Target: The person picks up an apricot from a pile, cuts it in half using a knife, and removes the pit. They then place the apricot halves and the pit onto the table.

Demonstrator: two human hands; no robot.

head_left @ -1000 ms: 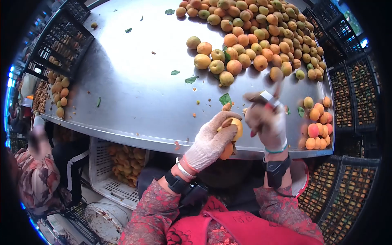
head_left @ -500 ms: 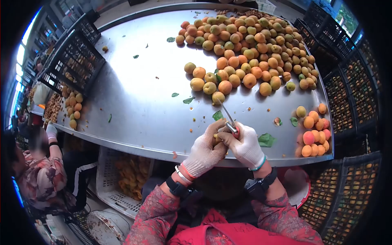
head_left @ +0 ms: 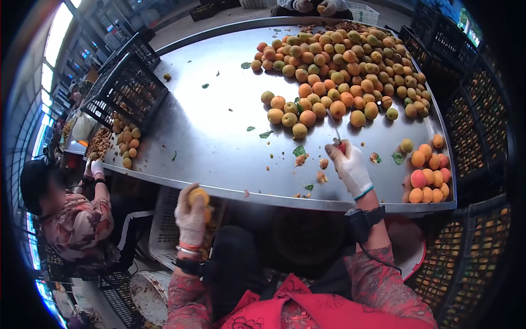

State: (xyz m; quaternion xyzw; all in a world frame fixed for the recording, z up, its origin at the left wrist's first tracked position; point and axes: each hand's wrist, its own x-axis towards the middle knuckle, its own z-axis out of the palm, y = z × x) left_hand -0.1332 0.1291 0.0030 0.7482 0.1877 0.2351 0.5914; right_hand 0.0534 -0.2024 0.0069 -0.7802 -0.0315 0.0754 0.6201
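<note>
My left hand [head_left: 190, 219], in a white glove with stained fingers, is over the white crate [head_left: 163, 233] below the table's front edge. Its thumb and fingers are closed on a yellow-orange apricot [head_left: 200, 196], whose far side is hidden. My right hand [head_left: 352, 171], also gloved, is closed around a small knife [head_left: 335, 127] above the tabletop. The blade points away from me toward the apricot pile [head_left: 334, 60], and most of the handle is inside my fist. Brownish scraps [head_left: 321, 177] and a green leaf [head_left: 299, 151] lie left of that hand.
The metal table [head_left: 219, 148] has a raised rim. More apricots [head_left: 428, 176] sit in its right corner. A black crate [head_left: 129, 88] stands tilted at the left. Fruit-filled crates [head_left: 441, 247] stand at the right. A seated co-worker [head_left: 79, 214] is at the left; another person's hands [head_left: 315, 6] show across the table.
My hands have parted. The left has gone left and down to the white crate with the apricot; the right has moved up and right with the knife. More scraps lie on the table.
</note>
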